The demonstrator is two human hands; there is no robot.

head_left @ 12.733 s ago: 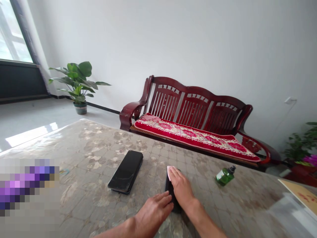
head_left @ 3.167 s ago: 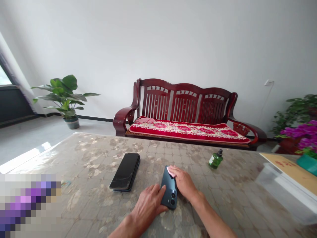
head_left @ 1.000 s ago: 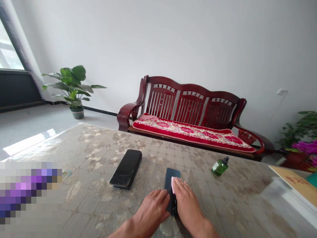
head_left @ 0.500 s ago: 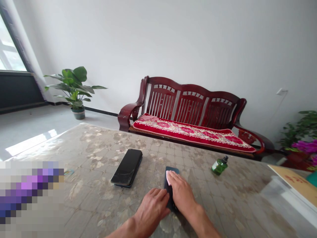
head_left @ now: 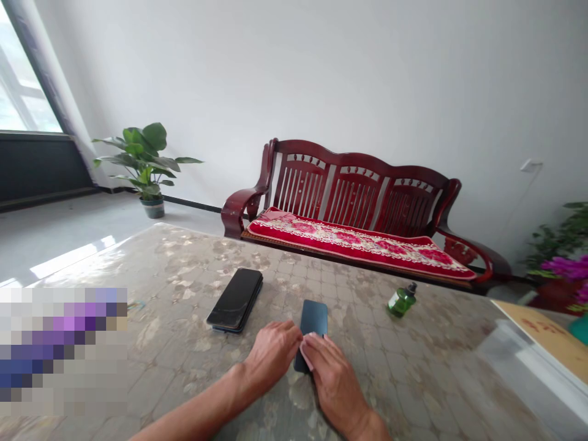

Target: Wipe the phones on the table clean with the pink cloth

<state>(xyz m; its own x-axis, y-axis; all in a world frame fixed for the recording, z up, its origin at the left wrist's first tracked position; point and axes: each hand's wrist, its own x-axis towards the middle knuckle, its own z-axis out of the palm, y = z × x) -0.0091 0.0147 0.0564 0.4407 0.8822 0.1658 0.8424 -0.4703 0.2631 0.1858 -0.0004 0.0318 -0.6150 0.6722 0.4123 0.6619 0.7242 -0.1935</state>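
A dark phone (head_left: 315, 316) lies on the patterned table, partly covered by both hands. My right hand (head_left: 331, 373) is closed on a pale pink cloth (head_left: 306, 354), pressed against the lower half of the phone. From the left, my left hand (head_left: 277, 346) reaches the phone's side edge, its fingers together and touching the phone and the cloth's edge. A stack of black phones (head_left: 236, 300) rests to the left of my hands. Over on the right stands a small green bottle (head_left: 402, 301) with a black top.
Beyond the table (head_left: 193, 257) is a red wooden bench (head_left: 349, 184) with a floral cover. A tan box (head_left: 542, 337) is at the right edge, potted plants on both sides. A blurred patch hides the left corner.
My right hand has moved the cloth down the phone, uncovering its upper part. My left hand has shifted up along the phone's left edge. The view has tilted slightly.
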